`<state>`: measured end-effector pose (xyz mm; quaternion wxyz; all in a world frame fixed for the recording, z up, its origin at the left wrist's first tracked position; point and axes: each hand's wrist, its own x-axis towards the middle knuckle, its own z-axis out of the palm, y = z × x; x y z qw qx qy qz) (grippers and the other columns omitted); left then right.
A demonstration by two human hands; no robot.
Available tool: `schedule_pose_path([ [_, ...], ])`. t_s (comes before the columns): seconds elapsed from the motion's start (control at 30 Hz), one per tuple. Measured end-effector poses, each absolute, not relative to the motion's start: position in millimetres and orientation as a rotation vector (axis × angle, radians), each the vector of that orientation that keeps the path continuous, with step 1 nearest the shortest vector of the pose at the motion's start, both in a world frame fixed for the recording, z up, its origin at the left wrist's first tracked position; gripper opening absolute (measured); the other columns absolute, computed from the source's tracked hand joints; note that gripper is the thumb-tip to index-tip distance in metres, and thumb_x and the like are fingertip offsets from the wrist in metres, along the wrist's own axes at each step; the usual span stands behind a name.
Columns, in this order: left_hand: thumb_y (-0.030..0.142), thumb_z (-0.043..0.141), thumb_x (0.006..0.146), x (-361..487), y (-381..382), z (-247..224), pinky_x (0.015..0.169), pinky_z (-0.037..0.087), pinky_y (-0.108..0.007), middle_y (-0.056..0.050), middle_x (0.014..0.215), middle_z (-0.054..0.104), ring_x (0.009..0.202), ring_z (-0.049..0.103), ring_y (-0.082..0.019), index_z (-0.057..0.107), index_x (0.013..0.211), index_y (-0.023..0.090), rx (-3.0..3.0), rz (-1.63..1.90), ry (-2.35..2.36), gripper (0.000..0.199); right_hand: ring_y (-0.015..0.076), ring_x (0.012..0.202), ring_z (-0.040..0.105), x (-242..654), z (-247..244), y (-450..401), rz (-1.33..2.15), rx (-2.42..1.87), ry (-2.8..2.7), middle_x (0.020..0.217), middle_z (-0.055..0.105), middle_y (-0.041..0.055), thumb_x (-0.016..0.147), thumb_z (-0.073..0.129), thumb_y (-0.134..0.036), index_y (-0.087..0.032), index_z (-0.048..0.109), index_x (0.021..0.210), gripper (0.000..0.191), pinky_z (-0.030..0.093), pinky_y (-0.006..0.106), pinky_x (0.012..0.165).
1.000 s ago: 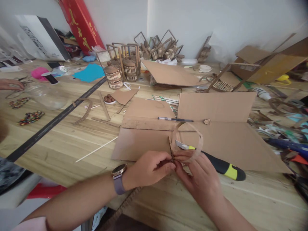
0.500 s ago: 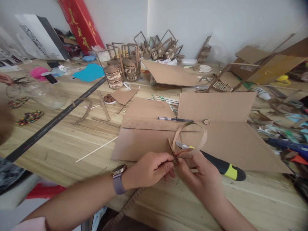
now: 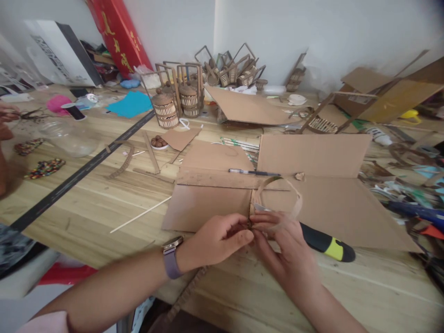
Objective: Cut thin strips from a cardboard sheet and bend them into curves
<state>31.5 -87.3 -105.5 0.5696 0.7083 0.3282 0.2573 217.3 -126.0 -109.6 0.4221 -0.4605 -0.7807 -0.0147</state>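
My left hand (image 3: 220,238), with a watch on its wrist, pinches a narrow brown cardboard strip (image 3: 253,202) near its lower end. The fingers of my right hand (image 3: 291,245) are closed on the same strip, touching close to my left fingertips. Beyond the hands the strip curls into an upright loop. My fingers hide where its ends meet. A utility knife (image 3: 324,241) with a black and lime-green handle lies under and behind my right hand, its blade partly covered. Behind both hands is a flat cardboard sheet (image 3: 208,206).
A pen (image 3: 249,172) rests on the folded cardboard. To the left are a thin stick (image 3: 140,215), a bowl of walnuts (image 3: 158,141) and a glass jar (image 3: 74,138). Small tiered baskets (image 3: 166,111) stand farther back. Another person's hand (image 3: 7,113) is at the far left.
The strip's near part has turned from slanted to more upright. My right fingers have moved up and over the strip, covering more of the knife. My left thumb has straightened.
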Motion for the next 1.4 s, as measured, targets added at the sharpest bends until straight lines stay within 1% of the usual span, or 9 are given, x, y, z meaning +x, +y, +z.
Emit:
schedule_pose_path([
  [0.1,0.04,0.047,0.098,32.5,-86.1,-107.1,0.058,0.041,-0.021,-0.002,0.073,0.066,0.064,0.06,-0.013,0.062,0.089,0.015,1.669,0.609,0.791,0.03,0.0199,0.096,0.07,215.3,-110.2,-127.0,-0.077,-1.16,-1.997,0.094,0.075,0.0021,0.091,0.059,-0.015,-0.025,0.059,0.094,0.011,0.043,0.041,0.095],
  [0.3,0.031,0.045,0.098,34.1,-86.5,-106.8,0.06,0.043,-0.02,-0.002,0.073,0.067,0.066,0.062,-0.013,0.061,0.084,0.015,1.664,0.589,0.774,0.026,0.0199,0.099,0.07,214.0,-112.1,-128.9,-0.073,-1.183,-2.015,0.094,0.076,0.0013,0.091,0.058,-0.016,-0.025,0.058,0.093,0.009,0.037,0.042,0.1],
  [0.53,0.026,0.046,0.097,32.9,-87.2,-106.1,0.061,0.044,-0.02,-0.002,0.071,0.068,0.065,0.062,-0.012,0.064,0.085,0.014,1.665,0.544,0.791,0.024,0.0209,0.094,0.072,217.0,-113.0,-127.7,0.029,-1.227,-1.941,0.089,0.076,-0.0007,0.091,0.057,-0.02,-0.027,0.059,0.089,0.007,0.044,0.043,0.092],
  [0.67,0.035,0.049,0.097,33.5,-87.3,-105.2,0.06,0.044,-0.021,-0.003,0.075,0.069,0.066,0.062,-0.013,0.065,0.097,0.013,1.591,0.555,0.764,0.027,0.0209,0.093,0.072,216.5,-112.5,-127.3,0.004,-1.218,-1.938,0.088,0.076,-0.0005,0.091,0.058,-0.019,-0.027,0.059,0.09,0.008,0.046,0.043,0.091],
  [0.8,0.046,0.052,0.095,34.9,-85.6,-107.3,0.061,0.046,-0.022,-0.005,0.082,0.069,0.069,0.063,-0.014,0.065,0.107,0.012,1.502,0.576,0.721,0.038,0.0202,0.091,0.072,214.2,-111.0,-127.6,-0.02,-1.173,-1.948,0.089,0.076,0.0008,0.09,0.058,-0.016,-0.026,0.059,0.091,0.01,0.047,0.042,0.092],
  [0.97,0.049,0.05,0.096,35.9,-83.3,-111.7,0.063,0.048,-0.023,-0.004,0.076,0.067,0.069,0.062,-0.015,0.065,0.102,0.013,1.473,0.573,0.738,0.039,0.019,0.095,0.071,212.5,-111.4,-128.2,-0.052,-1.194,-1.985,0.095,0.076,0.0011,0.09,0.06,-0.017,-0.026,0.061,0.096,0.01,0.044,0.04,0.095],
  [1.17,0.04,0.05,0.097,35.7,-84.1,-109.3,0.062,0.047,-0.022,-0.003,0.074,0.065,0.066,0.061,-0.013,0.064,0.095,0.013,1.493,0.557,0.761,0.03,0.0199,0.095,0.072,213.4,-112.6,-129.8,-0.048,-1.226,-1.973,0.094,0.077,0.0007,0.091,0.059,-0.017,-0.026,0.061,0.093,0.01,0.041,0.042,0.099],
  [1.27,0.035,0.049,0.097,35.9,-84.7,-106.9,0.059,0.045,-0.02,-0.002,0.071,0.065,0.065,0.061,-0.013,0.064,0.089,0.014,1.535,0.541,0.788,0.027,0.0202,0.094,0.072,214.1,-111.9,-130.2,-0.047,-1.225,-1.953,0.093,0.077,0.0004,0.091,0.057,-0.017,-0.026,0.06,0.093,0.01,0.042,0.042,0.098],
  [1.4,0.033,0.048,0.096,35.8,-85.0,-105.2,0.059,0.045,-0.019,-0.001,0.071,0.065,0.064,0.061,-0.012,0.065,0.089,0.014,1.538,0.528,0.785,0.026,0.0207,0.094,0.072,215.1,-112.1,-130.2,-0.047,-1.25,-1.933,0.094,0.077,0.0003,0.092,0.055,-0.019,-0.027,0.06,0.096,0.01,0.044,0.042,0.095],
])
